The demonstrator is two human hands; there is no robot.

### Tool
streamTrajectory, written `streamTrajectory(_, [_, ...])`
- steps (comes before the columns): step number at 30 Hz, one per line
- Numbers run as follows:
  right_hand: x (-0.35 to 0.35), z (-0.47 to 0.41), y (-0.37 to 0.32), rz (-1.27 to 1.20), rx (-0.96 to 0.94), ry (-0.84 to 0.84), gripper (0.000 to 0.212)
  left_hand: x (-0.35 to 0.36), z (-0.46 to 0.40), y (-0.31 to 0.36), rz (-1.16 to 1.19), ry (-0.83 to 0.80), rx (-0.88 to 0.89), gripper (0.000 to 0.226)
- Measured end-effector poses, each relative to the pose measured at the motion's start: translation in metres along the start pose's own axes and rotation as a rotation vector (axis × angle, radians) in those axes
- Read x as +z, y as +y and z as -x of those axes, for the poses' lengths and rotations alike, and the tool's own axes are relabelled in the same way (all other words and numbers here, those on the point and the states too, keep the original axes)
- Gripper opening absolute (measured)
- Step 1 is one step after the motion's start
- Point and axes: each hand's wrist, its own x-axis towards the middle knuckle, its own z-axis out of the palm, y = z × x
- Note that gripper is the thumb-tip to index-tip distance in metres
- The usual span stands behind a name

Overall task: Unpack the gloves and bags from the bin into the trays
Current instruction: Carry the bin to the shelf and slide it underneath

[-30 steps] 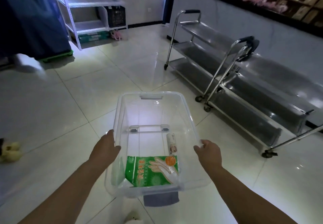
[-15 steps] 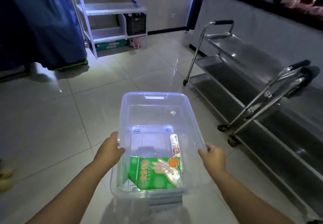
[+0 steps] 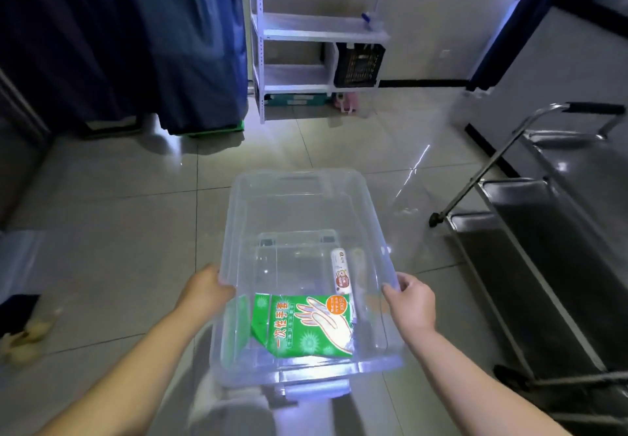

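Carrying the clear bin [image 3: 339, 197] w/ both hands: left hand [image 3: 204, 291] curls over the left rim, right hand [image 3: 413, 299] grips the right rim, fingers wrapped on the edge. Best kept level & walked slowly so contents don't slide, then set down beside the steel cart trays [image 3: 560, 265] at right. Green glove pack [image 3: 302, 328] lies flat on the bin floor between the hands, nearer the body; bag roll [image 3: 341, 270] just beyond it, closer to the right hand.
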Motion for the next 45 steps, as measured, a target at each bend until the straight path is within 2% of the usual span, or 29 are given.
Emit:
streamTrajectory(8, [0.043,-0.184,-0.102,0.022,0.025,0.077,0.012,-0.031,-0.197,0.124,0.002,-0.046,0.067,0.013])
streamTrajectory(10, [0.046,-0.225,-0.120,0.020,0.029,0.100,0.013,-0.032,-0.239,0.157,0.012,-0.066,0.051,0.018])
streamTrajectory(12, [0.049,-0.264,-0.134,0.008,0.042,0.119,0.015,-0.029,-0.278,0.189,-0.010,-0.085,0.059,0.015])
streamTrajectory(16, [0.054,-0.351,-0.152,-0.044,0.080,0.126,0.009,-0.013,-0.354,0.246,-0.002,-0.108,0.093,0.025])
streamTrajectory(21, [0.063,-0.481,-0.175,-0.018,0.061,0.105,0.005,0.014,-0.453,0.315,0.009,-0.082,0.070,0.021])
streamTrajectory(27, [0.068,-0.632,-0.224,0.012,0.007,0.046,0.029,0.031,-0.551,0.394,0.044,0.009,0.005,0.024])
streamTrajectory(36, [0.132,-0.799,-0.323,0.054,-0.055,-0.066,0.036,0.007,-0.693,0.446,0.109,0.094,-0.134,0.025])
streamTrajectory(45, [0.215,-0.939,-0.443,0.116,-0.049,-0.073,0.033,-0.050,-0.889,0.498,0.127,0.059,-0.127,0.034])
